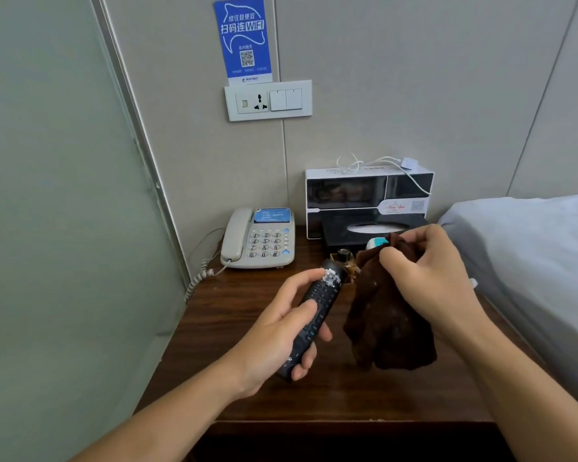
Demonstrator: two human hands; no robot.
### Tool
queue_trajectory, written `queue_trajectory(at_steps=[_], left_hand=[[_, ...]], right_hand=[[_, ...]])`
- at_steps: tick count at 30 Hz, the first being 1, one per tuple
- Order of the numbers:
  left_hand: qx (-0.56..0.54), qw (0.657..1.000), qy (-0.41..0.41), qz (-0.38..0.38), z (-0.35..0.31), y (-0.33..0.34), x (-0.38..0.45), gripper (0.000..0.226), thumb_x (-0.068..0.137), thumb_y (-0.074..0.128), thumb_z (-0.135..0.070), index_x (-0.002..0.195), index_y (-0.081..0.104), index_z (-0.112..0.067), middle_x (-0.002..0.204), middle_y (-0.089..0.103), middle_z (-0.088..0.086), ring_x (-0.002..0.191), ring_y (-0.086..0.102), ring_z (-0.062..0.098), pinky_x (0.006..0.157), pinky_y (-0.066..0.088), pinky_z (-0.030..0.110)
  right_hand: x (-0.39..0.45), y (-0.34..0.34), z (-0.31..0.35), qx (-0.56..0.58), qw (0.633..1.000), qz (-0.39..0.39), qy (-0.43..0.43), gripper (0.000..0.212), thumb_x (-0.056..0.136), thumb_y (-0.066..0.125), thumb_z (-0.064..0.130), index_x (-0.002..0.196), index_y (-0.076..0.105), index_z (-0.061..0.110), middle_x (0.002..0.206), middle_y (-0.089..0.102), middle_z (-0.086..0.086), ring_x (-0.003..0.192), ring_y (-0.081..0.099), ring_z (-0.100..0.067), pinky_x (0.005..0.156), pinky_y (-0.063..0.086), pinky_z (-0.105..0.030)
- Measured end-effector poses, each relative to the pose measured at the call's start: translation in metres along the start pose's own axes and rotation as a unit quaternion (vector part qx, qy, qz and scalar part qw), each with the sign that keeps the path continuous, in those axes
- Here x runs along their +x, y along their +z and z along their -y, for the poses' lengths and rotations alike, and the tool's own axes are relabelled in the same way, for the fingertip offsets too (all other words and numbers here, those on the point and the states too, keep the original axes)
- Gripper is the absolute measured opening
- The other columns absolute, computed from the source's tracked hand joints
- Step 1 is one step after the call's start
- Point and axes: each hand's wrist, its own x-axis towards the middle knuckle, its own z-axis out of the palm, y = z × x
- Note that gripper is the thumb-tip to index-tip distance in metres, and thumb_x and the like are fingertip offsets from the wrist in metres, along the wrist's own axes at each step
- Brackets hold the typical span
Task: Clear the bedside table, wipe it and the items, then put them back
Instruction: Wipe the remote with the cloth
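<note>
The left hand (282,323) holds a black remote control (314,315) above the bedside table (241,361), with fingers wrapped round it and the thumb on the buttons. A torn silver sticker is near the remote's top end. The right hand (431,275) pinches a dark brown cloth (386,325), which hangs down just beside the remote.

On the table by the wall sits a grey telephone (259,240) with number keys and a blue label too small to read. Next to it is a black tissue box (371,231). Behind it stands a black and white box (367,191) with a white cable (377,161) on top. A small brown bottle (344,260) stands behind the remote.

On the wall, a blue sign (244,38) says "WIFI" and has a square code. Below it is a socket panel (269,101). A bed (531,248) is on the right.
</note>
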Motion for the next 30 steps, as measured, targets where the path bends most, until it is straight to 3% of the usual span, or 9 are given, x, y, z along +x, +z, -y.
queue_trajectory(at_steps=[4,7,12,16,19,21,23,26,30], left_hand=[[0.024,0.999,0.022,0.006,0.002,0.002,0.0,0.049,0.11,0.045,-0.018,0.137,0.045,-0.059,0.096,0.069,0.012,0.062,0.053,0.026,0.051,0.041,0.035],[0.017,0.999,0.033,0.0,0.002,0.005,0.0,0.053,0.109,0.042,-0.011,0.133,0.045,-0.059,0.097,0.069,0.015,0.06,0.052,0.025,0.05,0.04,0.034],[-0.012,0.998,0.057,-0.028,0.001,0.013,0.004,0.045,0.11,0.041,-0.011,0.127,0.049,-0.052,0.096,0.067,0.018,0.056,0.05,0.024,0.048,0.039,0.032],[-0.029,0.996,0.061,-0.05,0.0,0.015,0.007,0.041,0.11,0.038,-0.011,0.124,0.049,-0.048,0.078,0.061,0.009,0.052,0.047,0.023,0.046,0.036,0.03],[-0.024,0.994,0.074,-0.072,-0.004,0.013,0.009,0.04,0.11,0.037,-0.011,0.124,0.048,-0.047,0.081,0.056,0.013,0.051,0.045,0.024,0.046,0.034,0.03],[-0.009,0.994,0.08,-0.079,-0.005,0.01,0.009,0.039,0.11,0.039,-0.012,0.122,0.046,-0.049,0.081,0.058,0.01,0.051,0.045,0.025,0.046,0.035,0.031],[0.022,0.994,0.079,-0.07,-0.004,0.01,0.007,0.038,0.11,0.041,-0.014,0.119,0.045,-0.05,0.077,0.061,0.002,0.051,0.046,0.024,0.045,0.036,0.032],[0.059,0.993,0.078,-0.068,-0.002,0.013,0.003,0.033,0.11,0.041,-0.015,0.118,0.045,-0.047,0.078,0.064,-0.005,0.053,0.044,0.024,0.045,0.035,0.033],[0.103,0.987,0.089,-0.08,-0.004,0.013,0.002,0.036,0.109,0.044,-0.016,0.117,0.047,-0.051,0.086,0.063,0.005,0.056,0.045,0.021,0.046,0.034,0.032]], right_hand=[[0.0,0.002,-0.001,0.021,1.0,-0.015,0.004,0.027,0.086,0.076,0.036,0.102,0.059,0.022,0.096,0.067,0.006,0.092,0.066,-0.012,0.081,0.055,-0.038],[0.002,0.0,0.002,0.112,0.993,-0.044,0.015,0.03,0.085,0.081,0.04,0.101,0.063,0.021,0.096,0.07,0.003,0.093,0.07,-0.016,0.079,0.058,-0.035],[-0.014,0.02,0.009,0.198,0.971,-0.127,-0.035,0.033,0.081,0.085,0.043,0.103,0.065,0.027,0.098,0.072,0.006,0.091,0.07,-0.008,0.089,0.06,-0.046],[-0.042,0.046,0.004,0.198,0.974,-0.047,-0.097,0.038,0.081,0.085,0.032,0.112,0.064,0.024,0.103,0.071,0.013,0.101,0.069,-0.007,0.091,0.057,-0.037],[-0.046,0.047,-0.006,0.174,0.965,0.039,-0.194,0.049,0.088,0.072,0.017,0.133,0.054,0.023,0.128,0.062,0.005,0.124,0.059,-0.018,0.104,0.05,-0.041],[-0.043,0.046,-0.016,0.068,0.953,0.079,-0.285,0.064,0.087,0.067,0.011,0.146,0.046,0.021,0.146,0.05,0.003,0.14,0.046,-0.019,0.114,0.039,-0.039],[-0.041,0.047,-0.025,-0.022,0.938,0.08,-0.336,0.064,0.091,0.069,0.015,0.15,0.045,0.019,0.153,0.041,0.003,0.147,0.035,-0.013,0.119,0.031,-0.029],[-0.042,0.05,-0.027,-0.032,0.938,0.078,-0.337,0.056,0.091,0.071,0.011,0.144,0.053,0.02,0.141,0.042,0.005,0.134,0.042,0.001,0.109,0.034,-0.012],[-0.016,0.039,-0.021,-0.065,0.944,0.028,-0.323,0.048,0.09,0.071,0.014,0.135,0.059,0.024,0.12,0.052,0.004,0.107,0.055,-0.005,0.094,0.04,-0.01]])
